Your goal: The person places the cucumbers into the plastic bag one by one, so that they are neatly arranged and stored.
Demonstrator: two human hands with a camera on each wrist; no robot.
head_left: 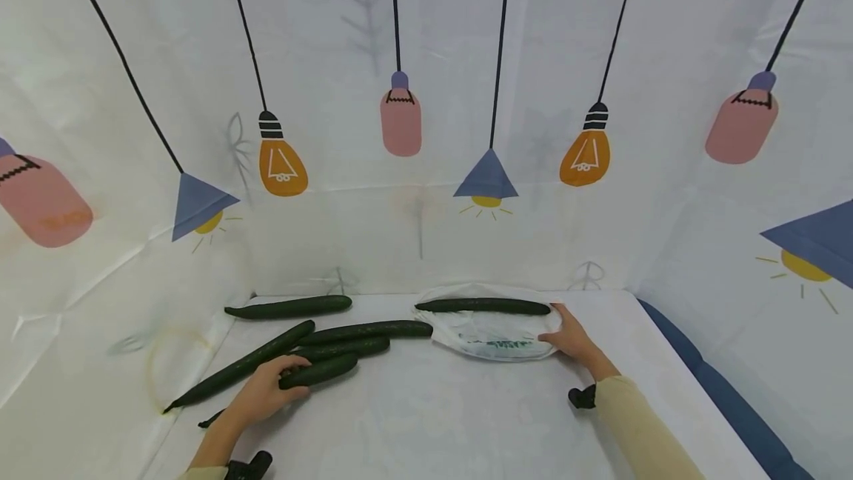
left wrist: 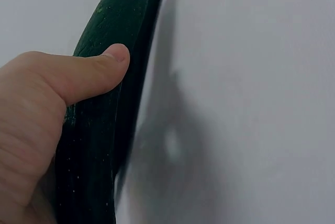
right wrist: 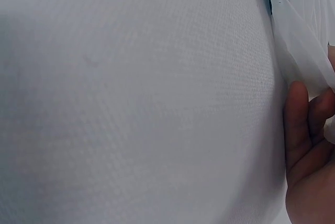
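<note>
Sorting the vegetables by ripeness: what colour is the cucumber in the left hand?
Dark green cucumber, clearest in the left wrist view.

White-cloth table [head_left: 433, 421], five cukes [head_left: 363, 331], plastic bag [head_left: 493, 339] w/ cuke

Left hand [head_left: 263, 393] curled, right hand [head_left: 571, 338] gripping

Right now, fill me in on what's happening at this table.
A person is working with cucumbers on a white-covered table. The left hand grips the nearest cucumber of a loose pile, thumb across it. The right hand holds the edge of a thin plastic bag lying flat, with one cucumber at the bag's far edge; whether it is inside is unclear. Another cucumber lies alone near the back.
</note>
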